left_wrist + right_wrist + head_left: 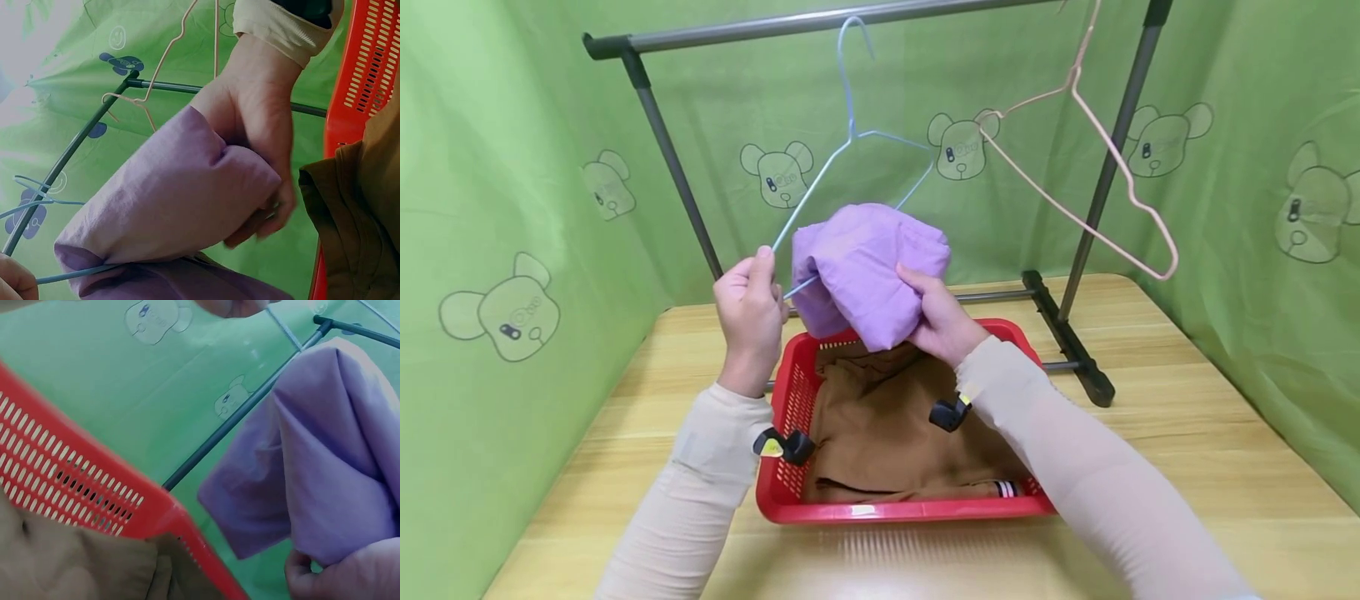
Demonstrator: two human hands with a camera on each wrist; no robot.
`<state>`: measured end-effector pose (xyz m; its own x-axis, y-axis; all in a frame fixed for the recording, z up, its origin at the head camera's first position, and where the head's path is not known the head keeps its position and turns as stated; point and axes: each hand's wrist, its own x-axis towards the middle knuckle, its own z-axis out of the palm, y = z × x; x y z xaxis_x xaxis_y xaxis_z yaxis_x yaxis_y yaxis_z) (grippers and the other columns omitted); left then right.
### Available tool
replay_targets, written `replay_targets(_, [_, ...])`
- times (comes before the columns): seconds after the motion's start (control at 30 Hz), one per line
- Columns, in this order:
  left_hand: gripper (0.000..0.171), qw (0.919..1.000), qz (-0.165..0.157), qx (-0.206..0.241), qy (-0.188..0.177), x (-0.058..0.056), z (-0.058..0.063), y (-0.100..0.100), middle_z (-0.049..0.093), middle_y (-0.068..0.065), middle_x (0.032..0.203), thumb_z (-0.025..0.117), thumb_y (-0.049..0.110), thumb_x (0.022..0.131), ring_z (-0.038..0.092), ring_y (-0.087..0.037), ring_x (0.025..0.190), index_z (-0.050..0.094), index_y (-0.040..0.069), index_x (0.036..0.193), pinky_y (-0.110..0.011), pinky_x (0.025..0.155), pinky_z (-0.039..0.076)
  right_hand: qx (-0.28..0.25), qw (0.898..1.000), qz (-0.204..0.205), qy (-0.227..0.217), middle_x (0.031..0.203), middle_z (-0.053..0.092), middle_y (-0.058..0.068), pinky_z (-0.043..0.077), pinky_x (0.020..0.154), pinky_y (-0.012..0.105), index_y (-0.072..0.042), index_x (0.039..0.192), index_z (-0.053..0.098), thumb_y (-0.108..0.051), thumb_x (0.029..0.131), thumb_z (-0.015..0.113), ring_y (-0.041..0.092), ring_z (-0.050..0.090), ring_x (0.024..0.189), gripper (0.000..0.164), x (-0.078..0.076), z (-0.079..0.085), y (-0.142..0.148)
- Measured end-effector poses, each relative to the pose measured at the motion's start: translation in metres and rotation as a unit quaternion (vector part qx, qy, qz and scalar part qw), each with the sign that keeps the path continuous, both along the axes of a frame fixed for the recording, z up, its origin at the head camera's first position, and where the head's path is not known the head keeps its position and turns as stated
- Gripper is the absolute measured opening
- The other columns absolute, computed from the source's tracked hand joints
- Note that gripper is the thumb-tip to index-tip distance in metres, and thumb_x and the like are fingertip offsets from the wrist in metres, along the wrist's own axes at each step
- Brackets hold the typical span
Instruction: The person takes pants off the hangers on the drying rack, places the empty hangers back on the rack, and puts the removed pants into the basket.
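My left hand (750, 312) grips the lower left corner of a light blue wire hanger (811, 190), whose hook is up near the rack's top bar. A purple cloth garment (871, 271) is folded over the hanger's bottom bar. My right hand (946, 315) holds the garment's right side, thumb on top and the other fingers hidden beneath it. In the left wrist view the right hand (259, 119) curls around the purple cloth (169, 187). Part of the left hand shows at the top of the right wrist view, close to the blue hanger wire (284, 330).
A red basket (910, 510) holding brown clothing (887, 425) stands on the wooden table (1180, 433) below my hands. Behind it rises a metal garment rack (737, 33). A pink hanger (1101, 125) hangs at the right, and green printed curtains (490, 183) surround the table.
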<state>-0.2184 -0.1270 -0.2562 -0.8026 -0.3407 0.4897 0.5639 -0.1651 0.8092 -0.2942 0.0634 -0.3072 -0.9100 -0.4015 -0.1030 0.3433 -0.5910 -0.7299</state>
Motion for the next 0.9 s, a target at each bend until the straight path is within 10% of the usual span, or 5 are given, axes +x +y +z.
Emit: replay_targets(0.9, [0.047,0.9979,0.024,-0.019,-0.057,-0.001,-0.003,-0.001,0.033,0.006,0.042,0.049,0.015,0.101,0.03,-0.005,0.035,0.038,0.014,0.056,-0.018,0.034,0.023,-0.105,0.993,-0.044,-0.033,0.112,0.049,0.007,0.052,0.081,0.03,-0.004,0.114,0.038,-0.009,0.101,0.041,0.02,0.056,0.095,0.014,0.01,0.043,-0.007])
